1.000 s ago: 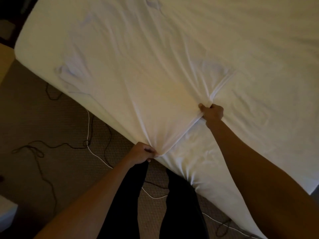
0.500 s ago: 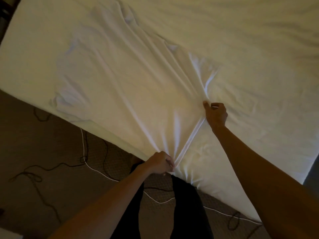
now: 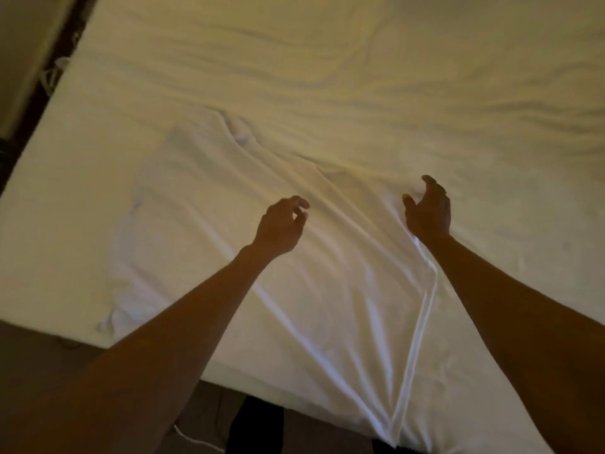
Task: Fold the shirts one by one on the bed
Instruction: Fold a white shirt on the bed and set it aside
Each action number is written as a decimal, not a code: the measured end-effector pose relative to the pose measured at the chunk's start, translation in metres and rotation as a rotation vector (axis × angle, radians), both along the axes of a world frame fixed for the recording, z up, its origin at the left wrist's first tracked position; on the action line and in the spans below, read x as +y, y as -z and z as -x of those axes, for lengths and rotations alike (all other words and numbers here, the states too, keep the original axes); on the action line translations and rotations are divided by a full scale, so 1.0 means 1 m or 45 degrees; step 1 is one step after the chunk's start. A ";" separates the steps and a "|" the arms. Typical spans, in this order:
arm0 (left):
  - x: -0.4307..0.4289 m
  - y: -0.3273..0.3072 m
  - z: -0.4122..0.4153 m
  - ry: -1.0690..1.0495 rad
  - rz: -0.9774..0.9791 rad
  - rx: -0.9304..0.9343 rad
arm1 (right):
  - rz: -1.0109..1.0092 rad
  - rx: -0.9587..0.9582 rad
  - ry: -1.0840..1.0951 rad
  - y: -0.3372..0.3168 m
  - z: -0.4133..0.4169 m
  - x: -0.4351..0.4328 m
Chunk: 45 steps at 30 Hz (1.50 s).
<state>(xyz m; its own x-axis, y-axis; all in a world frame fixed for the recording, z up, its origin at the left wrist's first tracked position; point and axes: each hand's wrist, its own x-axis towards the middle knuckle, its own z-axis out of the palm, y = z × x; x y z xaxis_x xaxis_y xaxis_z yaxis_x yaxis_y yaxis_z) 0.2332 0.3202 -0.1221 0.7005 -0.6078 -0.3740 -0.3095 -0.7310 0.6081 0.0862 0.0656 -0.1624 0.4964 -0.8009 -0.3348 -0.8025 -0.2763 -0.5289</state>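
Head view: the shirt [image 3: 294, 257] lies spread out on the bed [image 3: 327, 77], white on white, and its lowest corner reaches the mattress edge nearest me. A bright hemmed edge of the shirt runs from that corner up toward my right wrist. Long creases cross the cloth on a slant, and what looks like the collar is bunched at the shirt's far end. One side of the shirt, to my left, is rumpled; I take it for a sleeve.

My left hand [image 3: 281, 224] hovers over the middle of the shirt, fingers loosely curled toward the thumb and holding nothing. My right hand [image 3: 427, 208] is at the shirt's right edge, fingers apart and relaxed, also holding nothing. I cannot tell whether it touches the cloth.

As I judge it, this shirt is laid out but not yet folded. No part of it is turned over on itself, and the creases want smoothing first. The sides, the sleeves and the lengthwise fold are all left to do. I see no folded shirt and no other shirt waiting near this one, so I cannot say how many remain.

Nearer me than the shirt, past the mattress edge, are the dim floor [image 3: 39, 355], a pale cable [image 3: 193, 437] and my dark trousers [image 3: 255, 427].
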 end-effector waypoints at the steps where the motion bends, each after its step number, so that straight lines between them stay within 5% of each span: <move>1: -0.007 0.007 -0.021 0.089 -0.015 -0.070 | 0.008 0.029 -0.003 0.005 -0.006 -0.001; 7: -0.062 0.030 -0.122 0.423 -0.134 -0.225 | 0.297 0.330 -0.008 0.028 -0.025 -0.005; 13: -0.093 0.049 -0.167 0.704 -0.362 -0.227 | 0.401 0.203 0.261 0.028 -0.029 -0.027; 21: -0.128 0.052 -0.173 0.616 -0.192 -0.311 | 0.471 0.231 0.340 0.020 -0.023 -0.050; 27: -0.106 0.044 -0.189 0.380 0.104 -0.380 | 0.760 0.130 -0.027 0.024 -0.067 -0.011; 30: -0.083 0.036 -0.230 0.102 0.057 -0.529 | 0.576 -0.136 -0.161 0.025 -0.127 0.015; 34: -0.045 0.038 -0.294 -0.146 -0.373 -0.533 | 0.217 -0.339 -0.358 0.022 -0.225 0.056; 37: -0.019 0.046 -0.326 -0.168 -0.595 -0.384 | -0.102 -0.197 -0.461 0.026 -0.292 0.083; 45: 0.007 0.038 -0.378 -0.128 -0.547 0.117 | -0.242 -0.051 -0.568 0.034 -0.382 0.118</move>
<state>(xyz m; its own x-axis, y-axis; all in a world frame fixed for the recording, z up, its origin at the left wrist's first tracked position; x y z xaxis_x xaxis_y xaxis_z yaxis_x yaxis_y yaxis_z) 0.6111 0.3270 -0.1606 0.7004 -0.3144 -0.6408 -0.1832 -0.9469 0.2644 0.4678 0.1832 -0.1962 0.7928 -0.4338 -0.4281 -0.6059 -0.4845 -0.6311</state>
